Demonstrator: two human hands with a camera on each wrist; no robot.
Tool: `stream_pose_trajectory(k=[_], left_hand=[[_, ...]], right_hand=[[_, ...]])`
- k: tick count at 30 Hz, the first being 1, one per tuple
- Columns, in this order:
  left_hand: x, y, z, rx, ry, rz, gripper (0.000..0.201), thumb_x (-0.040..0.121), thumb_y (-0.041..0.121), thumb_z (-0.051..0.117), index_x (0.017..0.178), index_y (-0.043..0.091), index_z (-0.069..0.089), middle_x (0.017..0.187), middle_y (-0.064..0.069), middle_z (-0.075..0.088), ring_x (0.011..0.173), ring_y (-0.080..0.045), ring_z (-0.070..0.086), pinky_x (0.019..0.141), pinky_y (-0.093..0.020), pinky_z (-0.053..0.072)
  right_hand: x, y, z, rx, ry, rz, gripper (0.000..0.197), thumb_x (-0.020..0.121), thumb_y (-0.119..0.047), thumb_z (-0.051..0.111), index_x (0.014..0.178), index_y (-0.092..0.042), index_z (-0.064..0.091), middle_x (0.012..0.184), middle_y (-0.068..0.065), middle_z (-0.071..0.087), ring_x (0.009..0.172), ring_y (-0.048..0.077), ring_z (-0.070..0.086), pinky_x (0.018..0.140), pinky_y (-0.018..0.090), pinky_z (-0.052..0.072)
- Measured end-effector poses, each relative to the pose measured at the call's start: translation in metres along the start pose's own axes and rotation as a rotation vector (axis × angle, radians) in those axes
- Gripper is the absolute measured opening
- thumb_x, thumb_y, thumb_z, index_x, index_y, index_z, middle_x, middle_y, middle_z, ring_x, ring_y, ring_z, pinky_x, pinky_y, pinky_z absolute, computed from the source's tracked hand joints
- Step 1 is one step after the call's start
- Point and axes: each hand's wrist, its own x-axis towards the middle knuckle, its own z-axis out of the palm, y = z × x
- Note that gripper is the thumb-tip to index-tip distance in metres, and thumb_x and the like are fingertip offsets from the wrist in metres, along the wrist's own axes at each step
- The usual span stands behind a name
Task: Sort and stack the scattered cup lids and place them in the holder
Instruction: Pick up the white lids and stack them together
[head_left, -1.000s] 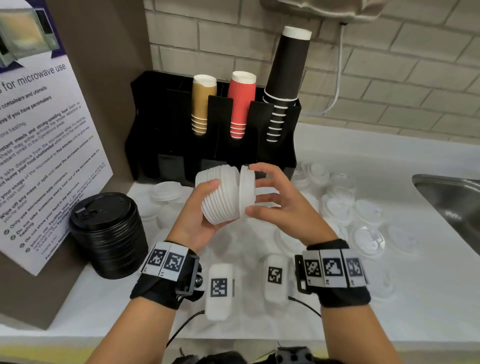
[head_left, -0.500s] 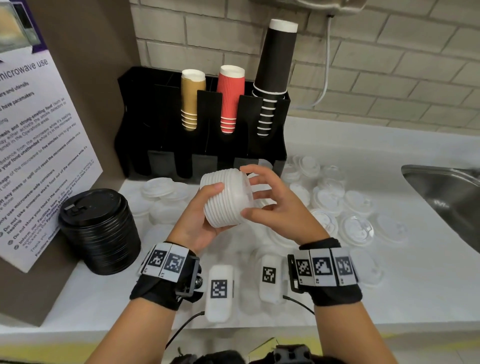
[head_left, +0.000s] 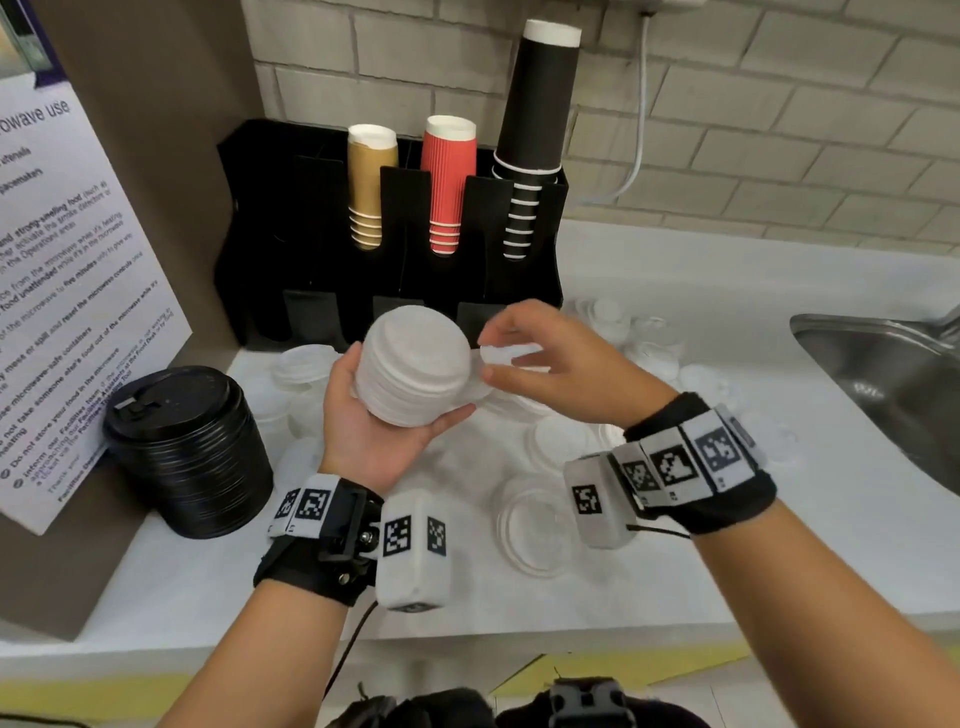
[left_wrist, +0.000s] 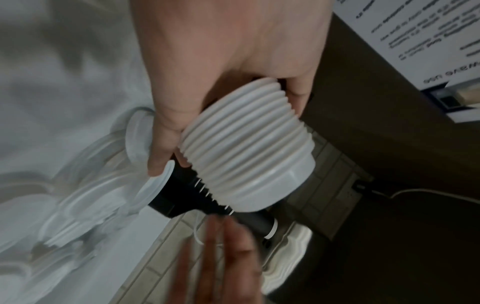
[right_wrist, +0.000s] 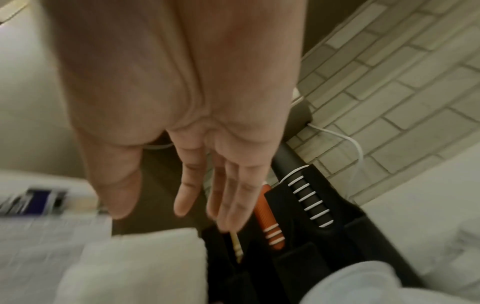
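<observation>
My left hand (head_left: 395, 427) grips a ribbed stack of white lids (head_left: 410, 364) above the counter, thumb on its left side and fingers under it. The left wrist view shows the same stack (left_wrist: 249, 148) lying across the fingers (left_wrist: 161, 152). Just right of the stack, my right hand (head_left: 498, 356) hovers with relaxed fingers and holds nothing. Its bare palm and straight fingers (right_wrist: 182, 197) fill the right wrist view. The black holder (head_left: 311, 234) stands against the wall behind, with tan, red and black cup stacks in its slots.
A tall stack of black lids (head_left: 187, 447) sits on the counter at the left, by a leaning notice board (head_left: 62, 291). Loose white and clear lids (head_left: 550, 514) lie scattered under and right of my hands. A steel sink (head_left: 883, 374) is at the far right.
My right hand pressed a white lid onto the end of the stack, then let go and drew off to the right. My left hand has tilted the stack, its end now turned up and away from me.
</observation>
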Motion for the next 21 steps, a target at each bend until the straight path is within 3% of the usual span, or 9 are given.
stream_pose_trajectory(k=[3,6,8,11,13,16,21], left_hand=[[0.0,0.005,-0.003,-0.033,0.019,0.021,0.067,0.08,0.049,0.055,0.14,0.019,0.05,0.137,-0.021,0.056,0.126,-0.047,0.051,0.092,-0.068,0.045],[0.001,0.01,-0.005,-0.042,0.033,0.041,0.069,0.076,0.053,0.059,0.136,0.019,0.053,0.131,-0.022,0.06,0.12,-0.047,0.057,0.088,-0.065,0.049],[0.001,0.012,-0.005,-0.046,0.028,0.055,0.068,0.075,0.053,0.062,0.133,0.018,0.055,0.125,-0.022,0.064,0.114,-0.046,0.06,0.088,-0.065,0.05],[0.002,0.016,-0.002,-0.038,0.031,0.069,0.07,0.073,0.054,0.064,0.132,0.017,0.056,0.122,-0.023,0.065,0.113,-0.046,0.061,0.09,-0.067,0.048],[0.003,0.018,0.0,-0.017,0.038,0.085,0.072,0.072,0.056,0.063,0.132,0.017,0.057,0.123,-0.023,0.065,0.113,-0.046,0.061,0.089,-0.065,0.05],[0.004,0.021,0.003,0.016,0.044,0.096,0.076,0.07,0.06,0.061,0.132,0.018,0.058,0.124,-0.021,0.065,0.113,-0.044,0.062,0.087,-0.063,0.052],[0.006,0.02,0.004,0.05,0.047,0.091,0.068,0.073,0.056,0.062,0.129,0.018,0.059,0.128,-0.02,0.064,0.114,-0.044,0.062,0.089,-0.061,0.052]], right_hand=[[-0.013,0.011,0.004,-0.31,-0.352,0.039,0.045,0.081,-0.032,0.075,0.12,-0.02,0.057,0.119,-0.003,0.053,0.11,0.015,0.052,0.087,0.02,0.044],[-0.033,0.026,0.025,-0.663,-0.751,0.034,0.085,0.065,-0.042,0.084,0.136,-0.034,0.039,0.133,0.0,0.038,0.119,0.021,0.037,0.099,0.036,0.038],[-0.046,0.035,0.04,-0.913,-0.878,-0.088,0.101,0.06,-0.041,0.087,0.141,-0.038,0.027,0.139,0.005,0.027,0.121,0.026,0.031,0.098,0.042,0.036],[-0.058,0.044,0.054,-1.131,-0.868,-0.249,0.101,0.064,-0.033,0.084,0.143,-0.035,0.021,0.14,0.01,0.021,0.12,0.03,0.032,0.093,0.041,0.034],[-0.058,0.045,0.057,-1.127,-0.839,-0.27,0.098,0.065,-0.031,0.084,0.143,-0.032,0.023,0.14,0.01,0.023,0.119,0.03,0.033,0.092,0.04,0.036],[-0.048,0.037,0.052,-0.936,-0.792,-0.18,0.099,0.062,-0.033,0.085,0.142,-0.032,0.026,0.135,0.007,0.026,0.115,0.026,0.033,0.09,0.038,0.037],[-0.021,0.027,0.025,-0.729,-0.514,-0.022,0.106,0.069,-0.039,0.08,0.15,-0.023,0.015,0.14,0.003,0.032,0.119,0.022,0.039,0.095,0.032,0.036]])
